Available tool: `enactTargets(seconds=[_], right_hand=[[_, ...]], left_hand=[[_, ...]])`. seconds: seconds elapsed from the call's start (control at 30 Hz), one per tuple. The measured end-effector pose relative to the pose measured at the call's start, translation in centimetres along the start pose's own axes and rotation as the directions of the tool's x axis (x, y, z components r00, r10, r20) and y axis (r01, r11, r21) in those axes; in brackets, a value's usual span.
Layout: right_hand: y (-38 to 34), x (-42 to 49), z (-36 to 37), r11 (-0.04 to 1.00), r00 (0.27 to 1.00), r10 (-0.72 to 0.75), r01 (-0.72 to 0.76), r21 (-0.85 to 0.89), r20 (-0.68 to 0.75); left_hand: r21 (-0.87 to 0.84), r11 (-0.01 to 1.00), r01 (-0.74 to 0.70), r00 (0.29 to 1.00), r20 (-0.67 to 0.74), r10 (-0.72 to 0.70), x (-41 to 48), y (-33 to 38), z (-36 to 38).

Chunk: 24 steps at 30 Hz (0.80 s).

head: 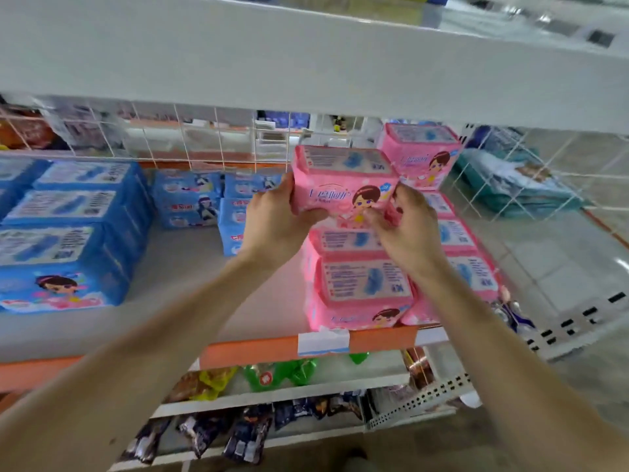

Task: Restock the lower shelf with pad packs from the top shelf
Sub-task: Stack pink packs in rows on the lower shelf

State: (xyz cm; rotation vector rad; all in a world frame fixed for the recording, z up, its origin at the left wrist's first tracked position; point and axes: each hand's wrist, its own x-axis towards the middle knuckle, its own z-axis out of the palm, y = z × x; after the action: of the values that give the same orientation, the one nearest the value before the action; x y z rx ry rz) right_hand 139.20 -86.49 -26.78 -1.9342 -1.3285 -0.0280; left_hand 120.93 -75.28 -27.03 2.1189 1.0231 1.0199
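Observation:
Both my hands hold one pink pad pack [343,185] with a cartoon girl on its front, above a stack of like pink packs [364,284] on the lower shelf [190,277]. My left hand [275,219] grips the pack's left end, thumb on the side. My right hand [408,229] pinches its lower right corner. Another pink pack [422,151] stands behind, at the right. The white top shelf [306,59] spans the view above; what lies on it is hidden.
Blue pad packs [68,233] fill the shelf's left part, with more blue packs [190,199] at the back middle. A wire grid [204,137] backs the shelf. An orange price rail [258,352] edges its front. Snack bags [238,434] lie on shelves below. Tiled floor shows right.

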Motion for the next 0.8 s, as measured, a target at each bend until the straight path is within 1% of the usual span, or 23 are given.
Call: enactTargets(seconds=[0.07, 0.17, 0.27, 0.4, 0.57, 0.73, 0.8], right_hand=[[1.2, 1.7, 0.3, 0.996, 0.999, -0.038, 0.037, -0.083, -0.014], [2.5, 3.9, 0.7, 0.993, 0.998, -0.06, 0.056, -0.107, -0.036], [3.4, 6.0, 0.9, 0.991, 0.999, -0.048, 0.047, -0.122, -0.007], [3.7, 7.8, 1.1, 0.991, 0.997, -0.076, 0.073, -0.115, -0.015], [4.1, 9.4, 1.6, 0.988, 0.998, -0.057, 0.053, -0.145, -0.021], [4.4, 10.2, 1.6, 0.961, 0.999, -0.053, 0.051, -0.271, 0.001], [4.7, 10.1, 1.3, 0.977, 0.999, -0.038, 0.031, -0.211, -0.031]], left_hand=[[0.012, 0.999, -0.031, 0.999, -0.027, 0.031, 1.3, 0.1, 0.8], [0.026, 0.998, -0.058, 0.996, -0.073, 0.06, 2.9, 0.2, 2.3], [0.043, 0.997, -0.064, 0.991, -0.112, 0.069, 4.0, -0.6, 3.8], [0.053, 0.999, -0.008, 0.993, -0.118, 0.015, 5.4, -1.8, 5.2], [0.066, 0.998, 0.024, 0.993, -0.118, -0.016, 7.3, -2.0, 6.3], [0.111, 0.993, 0.027, 0.996, -0.091, -0.017, 9.0, -1.9, 6.4], [0.105, 0.994, 0.025, 0.997, -0.078, -0.017, 9.3, -2.0, 6.4]])
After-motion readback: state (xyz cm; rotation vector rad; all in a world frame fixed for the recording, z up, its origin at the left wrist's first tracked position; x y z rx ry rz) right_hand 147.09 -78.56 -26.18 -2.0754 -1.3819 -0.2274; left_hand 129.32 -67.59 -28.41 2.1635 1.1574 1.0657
